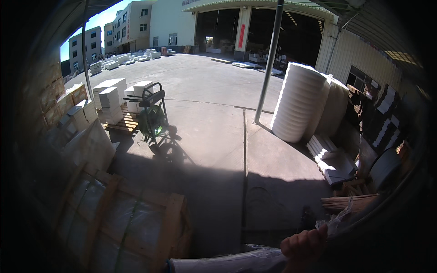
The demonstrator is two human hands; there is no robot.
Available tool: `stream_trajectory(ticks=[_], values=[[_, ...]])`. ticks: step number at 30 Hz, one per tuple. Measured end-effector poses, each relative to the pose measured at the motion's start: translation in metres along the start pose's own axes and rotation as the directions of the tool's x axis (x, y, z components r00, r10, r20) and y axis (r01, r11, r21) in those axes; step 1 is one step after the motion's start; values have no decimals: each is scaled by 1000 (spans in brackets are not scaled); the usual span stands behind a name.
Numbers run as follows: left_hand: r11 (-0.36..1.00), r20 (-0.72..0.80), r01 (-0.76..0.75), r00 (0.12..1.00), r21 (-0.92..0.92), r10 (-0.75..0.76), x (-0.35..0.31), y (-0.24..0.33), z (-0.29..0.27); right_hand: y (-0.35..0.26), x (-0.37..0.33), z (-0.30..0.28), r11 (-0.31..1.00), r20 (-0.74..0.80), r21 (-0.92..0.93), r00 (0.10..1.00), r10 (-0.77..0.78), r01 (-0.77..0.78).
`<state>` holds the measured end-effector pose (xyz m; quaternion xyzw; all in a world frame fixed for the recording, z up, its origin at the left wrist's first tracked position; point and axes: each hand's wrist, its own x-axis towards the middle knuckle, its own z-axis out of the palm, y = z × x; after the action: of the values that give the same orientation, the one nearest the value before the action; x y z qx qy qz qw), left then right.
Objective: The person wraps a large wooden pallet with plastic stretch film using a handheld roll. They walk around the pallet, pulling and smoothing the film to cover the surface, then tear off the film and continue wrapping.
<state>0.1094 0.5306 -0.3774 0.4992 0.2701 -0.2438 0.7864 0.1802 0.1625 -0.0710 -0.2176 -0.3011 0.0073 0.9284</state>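
Observation:
At the lower right, my right hand [304,244] is closed in a fist. Crumpled clear plastic film [336,223] sticks up from its fingers and catches the light. Left of the fist, along the lower edge, lies a long pale shiny thing [223,265] like a roll or bundle in plastic; the frame cuts it off. I cannot tell if the film joins it. My left hand is out of sight.
A wooden crate [168,214] with plastic-wrapped contents stands at lower left. Beyond it are a wheeled strapping cart [152,113] and white blocks on a pallet [119,123]. Large white foam rolls [298,102], a post [269,63] and wood strips [348,202] are on the right.

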Motion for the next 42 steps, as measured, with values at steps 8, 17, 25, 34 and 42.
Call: stream_trajectory(ticks=[8, 17, 25, 34, 42], values=[[966, 48, 252, 967, -51, -249, -69, -114, 8, 13, -89, 20, 981, -247, -98, 959, 140, -168], [887, 25, 234, 964, 399, -265, -94, -136, -17, 14, -175, -2, 947, -644, -283, 762, -67, -155], [825, -195, 152, 979, 544, -52, -140, -217, -83, 24, -301, -88, 845, -948, -315, 178, -262, -431], [944, -433, 323, 862, 66, -265, -150, -273, -137, 32, -397, -160, 795, -984, -152, 16, -176, -587], [727, -406, 216, 909, 652, 95, -159, -311, -100, 88, -406, -214, -131, -993, -107, 100, 56, -986]])
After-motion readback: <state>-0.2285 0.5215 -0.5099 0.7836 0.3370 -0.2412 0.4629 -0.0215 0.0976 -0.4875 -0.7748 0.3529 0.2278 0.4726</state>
